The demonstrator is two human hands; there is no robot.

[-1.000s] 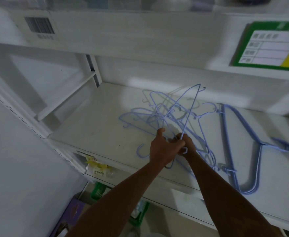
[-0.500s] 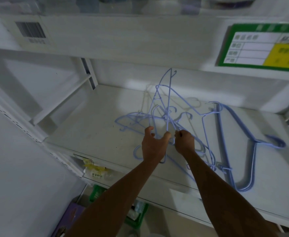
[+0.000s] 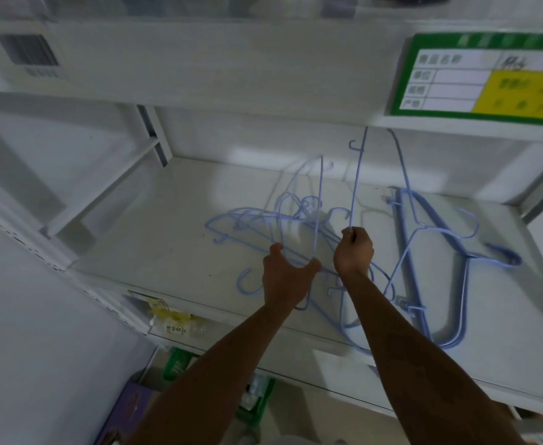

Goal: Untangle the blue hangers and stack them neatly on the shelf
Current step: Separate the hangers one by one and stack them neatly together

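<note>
A tangle of thin blue hangers [image 3: 257, 220] lies in the middle of the white shelf [image 3: 154, 239]. My left hand [image 3: 286, 277] pinches one hanger of the tangle, which stands tilted upward from the pile. My right hand [image 3: 353, 252] is closed on a separate blue hanger [image 3: 357, 184] and holds it raised, its top reaching close under the upper shelf. To the right, a neat stack of blue hangers [image 3: 424, 271] lies flat on the shelf.
The upper shelf edge [image 3: 231, 69] hangs low over the hangers, with a green and yellow label [image 3: 488, 81] at right and a barcode sticker [image 3: 29, 56] at left. A diagonal brace [image 3: 103, 184] crosses the left side. Packages sit below the shelf.
My hands have moved apart. The right hand has lifted one hanger up and to the right, away from the tangle, while the left keeps hold of the pile.
</note>
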